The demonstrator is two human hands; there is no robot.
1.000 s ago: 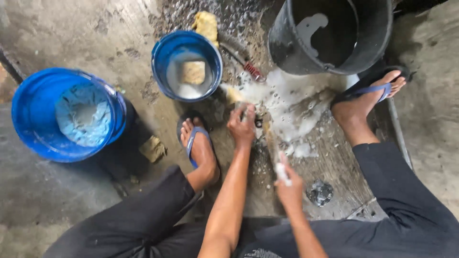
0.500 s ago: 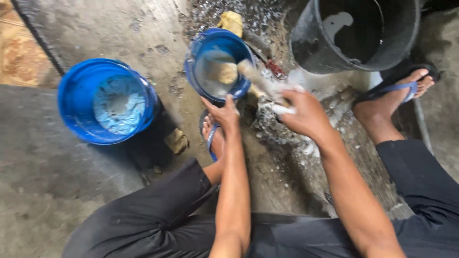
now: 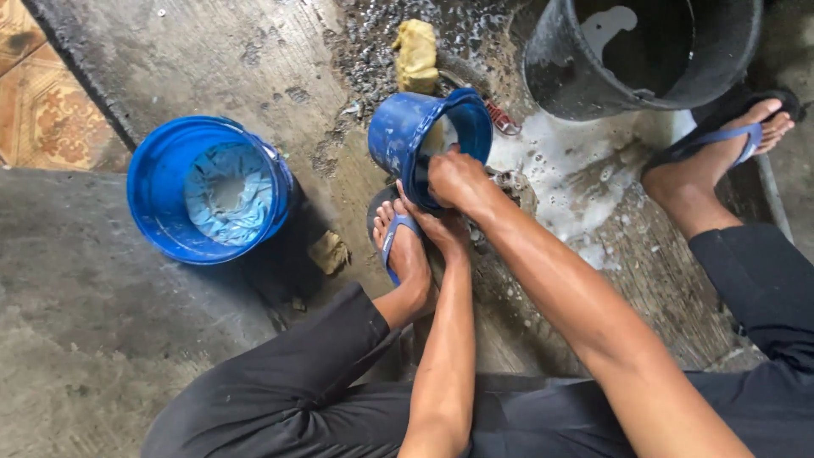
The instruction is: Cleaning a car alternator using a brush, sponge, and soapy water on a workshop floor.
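I squat on a wet concrete floor. A small blue bucket [image 3: 415, 136] is tipped on its side toward me in front of my feet. My right hand [image 3: 458, 178] grips its lower rim, fingers curled over the edge. Just beneath it, my left hand [image 3: 441, 229] is close under the bucket; what it touches is hidden. A yellowish thing shows inside the bucket's mouth. White soap foam [image 3: 568, 170] spreads on the floor to the right of the bucket.
A larger blue bucket [image 3: 161, 187] with pale cloth inside stands at the left. A big black bucket [image 3: 644, 51] of water stands at the top right. A yellow sponge [image 3: 417, 53] lies behind the small bucket. My feet wear blue-strapped sandals [image 3: 729, 136]. Patterned tiles [image 3: 34, 93] lie far left.
The small blue bucket, upright before, is now tilted toward me with my right hand on its rim. The brush that hand held is out of sight. My left hand stays beneath.
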